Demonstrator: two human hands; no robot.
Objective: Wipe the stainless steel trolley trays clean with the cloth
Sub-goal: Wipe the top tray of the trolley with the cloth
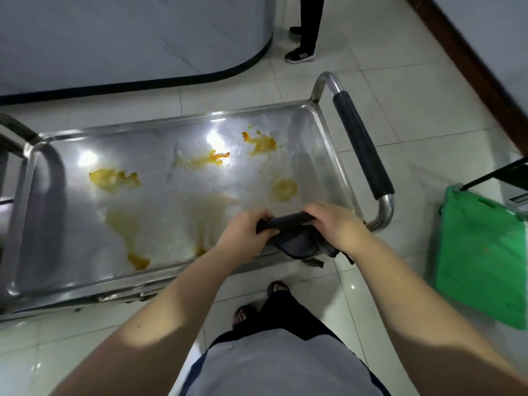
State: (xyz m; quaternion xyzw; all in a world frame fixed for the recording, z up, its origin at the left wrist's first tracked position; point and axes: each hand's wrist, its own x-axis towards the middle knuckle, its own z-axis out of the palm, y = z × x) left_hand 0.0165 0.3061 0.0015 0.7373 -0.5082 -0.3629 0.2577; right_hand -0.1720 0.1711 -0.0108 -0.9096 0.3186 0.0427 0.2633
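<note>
Cloth (297, 241), dark and bunched, hangs between my two grips above the near right corner of the trolley's top tray (71, 224). The left grip (245, 232) has its fingers curled round one end of the cloth's rolled upper edge, and the right grip (337, 224) is clenched round the other end, so a tight roll runs straight from one to the other. The rest of the cloth sags below that roll and drapes over the tray's near rim, with a frayed end dangling just past it. From my view the stainless tray is shiny and heavily smeared. One orange-yellow blotch (114, 180) lies left of centre, a streak (205, 160) near the middle, a splash (261, 142) toward the far right and a paler patch (284, 188) just beyond my right grip. A drip (137, 260) runs toward the near edge. The trolley's push handle (363, 147), wrapped in a black sleeve, stands off the tray's right end. A green plastic board (483, 252) lies on the tiled floor (400, 81) to the right, well apart from the trolley. Beyond the tray I see a pale curved counter with a black base (114, 38), and another person's legs in dark trousers and black shoes (303, 52) beside it.
</note>
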